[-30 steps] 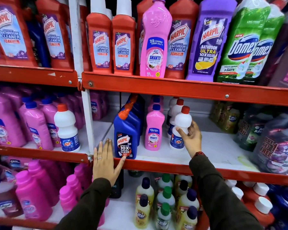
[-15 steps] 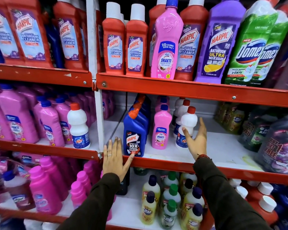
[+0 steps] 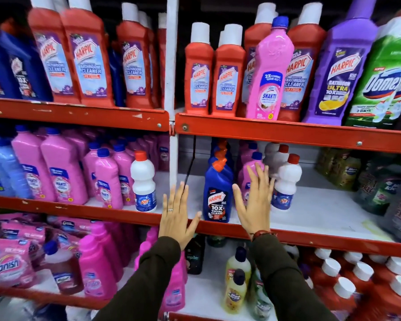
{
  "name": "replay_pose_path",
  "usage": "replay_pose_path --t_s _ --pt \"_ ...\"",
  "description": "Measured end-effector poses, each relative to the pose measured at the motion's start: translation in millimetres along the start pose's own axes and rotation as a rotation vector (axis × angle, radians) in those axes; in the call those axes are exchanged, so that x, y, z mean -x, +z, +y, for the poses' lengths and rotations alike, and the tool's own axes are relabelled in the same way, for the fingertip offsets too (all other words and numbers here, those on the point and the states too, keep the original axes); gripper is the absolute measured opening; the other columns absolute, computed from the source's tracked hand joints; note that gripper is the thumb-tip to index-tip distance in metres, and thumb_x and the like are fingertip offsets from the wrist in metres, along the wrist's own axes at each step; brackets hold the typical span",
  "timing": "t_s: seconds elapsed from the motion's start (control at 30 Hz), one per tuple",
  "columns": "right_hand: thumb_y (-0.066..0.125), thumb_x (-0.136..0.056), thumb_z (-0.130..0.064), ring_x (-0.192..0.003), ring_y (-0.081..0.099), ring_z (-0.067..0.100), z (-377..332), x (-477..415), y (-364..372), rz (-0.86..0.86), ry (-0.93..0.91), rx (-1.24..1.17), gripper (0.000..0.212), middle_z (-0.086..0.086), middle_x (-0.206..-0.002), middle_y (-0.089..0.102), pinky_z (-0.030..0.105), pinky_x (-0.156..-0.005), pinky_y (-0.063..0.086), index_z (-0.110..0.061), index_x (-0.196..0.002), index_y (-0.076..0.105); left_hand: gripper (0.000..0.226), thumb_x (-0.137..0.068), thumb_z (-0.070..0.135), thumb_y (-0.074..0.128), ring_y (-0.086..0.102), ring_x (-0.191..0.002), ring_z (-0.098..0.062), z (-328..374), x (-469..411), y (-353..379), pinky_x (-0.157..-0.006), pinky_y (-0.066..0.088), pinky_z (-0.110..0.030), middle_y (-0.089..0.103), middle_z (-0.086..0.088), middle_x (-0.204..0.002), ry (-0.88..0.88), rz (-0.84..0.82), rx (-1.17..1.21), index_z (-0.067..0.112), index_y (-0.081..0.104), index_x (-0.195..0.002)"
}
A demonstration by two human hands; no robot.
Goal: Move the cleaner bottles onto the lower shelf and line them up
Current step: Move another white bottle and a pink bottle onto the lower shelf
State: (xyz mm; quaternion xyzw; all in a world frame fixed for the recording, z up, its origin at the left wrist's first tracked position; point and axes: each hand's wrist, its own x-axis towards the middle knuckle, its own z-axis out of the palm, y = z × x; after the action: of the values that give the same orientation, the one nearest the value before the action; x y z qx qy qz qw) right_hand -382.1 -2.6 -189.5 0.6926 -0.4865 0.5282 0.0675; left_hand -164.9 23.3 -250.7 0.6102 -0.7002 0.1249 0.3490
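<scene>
Red shelving holds the lined rows; the right hand [image 3: 255, 200] has let go of the white bottle [image 3: 285, 181], fingers spread and seemingly empty like the left hand [image 3: 177, 214], so that placement looks done.

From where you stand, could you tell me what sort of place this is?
Most likely a shop's cleaning-products aisle: red metal shelving in tiers, many identical Harpic bathroom cleaner bottles facing outward, and rows of pink Shakti bottles stocked in depth.

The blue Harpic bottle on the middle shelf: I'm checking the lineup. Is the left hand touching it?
Apart. The head view shows white shelf between the left hand's thumb and the blue Harpic bottle.
</scene>
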Motion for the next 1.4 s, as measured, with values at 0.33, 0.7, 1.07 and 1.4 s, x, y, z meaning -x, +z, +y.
replay_pose_path --t_s 0.33,0.7,1.07,1.4 --pt "0.054 -0.103 -0.033 -0.139 0.043 0.016 -109.2 13.2 66.4 -0.09 -0.092 -0.224 0.047 -0.002 -0.147 0.046 0.033 -0.118 0.032 -0.019 -0.147 0.048 0.079 -0.094 0.049 0.038 0.006 -0.154 -0.028 -109.1 17.1 -42.7 -0.125 -0.006 -0.04 0.014 -0.01 -0.166 -0.046 0.032 -0.074 0.011 0.011 -0.158" --pt "0.072 -0.091 -0.032 -0.135 0.052 0.019 -188.1 -5.0 145.6 -0.483 0.349 -0.611 0.068 0.005 -0.151 0.052 0.045 -0.116 0.044 -0.02 -0.151 0.043 0.085 -0.094 0.064 0.026 0.0 -0.154 -0.019 -176.6 33.3 -30.5 -0.124 -0.003 -0.034 0.011 -0.01 -0.166 -0.036 -0.16 -0.078 0.009 0.008 -0.156" --pt "0.084 -0.08 -0.022 -0.116 0.062 0.02 -189.0 -17.2 160.2 -0.462 0.436 -0.595 0.063 0.009 -0.133 0.066 0.024 -0.091 0.051 -0.012 -0.136 0.057 0.101 -0.087 0.081 0.02 0.001 -0.154 -0.022 -176.9 42.2 -21.7 -0.123 -0.01 -0.032 0.009 -0.009 -0.167 -0.028 -0.205 -0.104 0.01 0.008 -0.158" --pt "0.085 -0.079 -0.024 -0.106 0.064 0.011 -198.9 -15.3 125.7 -0.342 0.359 -0.643 0.062 -0.001 -0.126 0.069 0.008 -0.079 0.052 -0.018 -0.136 0.059 0.116 -0.079 0.09 0.014 0.005 -0.154 -0.027 -172.1 41.7 -27.7 -0.123 -0.005 -0.036 0.009 -0.015 -0.165 -0.025 -0.262 -0.135 0.002 0.012 -0.156"
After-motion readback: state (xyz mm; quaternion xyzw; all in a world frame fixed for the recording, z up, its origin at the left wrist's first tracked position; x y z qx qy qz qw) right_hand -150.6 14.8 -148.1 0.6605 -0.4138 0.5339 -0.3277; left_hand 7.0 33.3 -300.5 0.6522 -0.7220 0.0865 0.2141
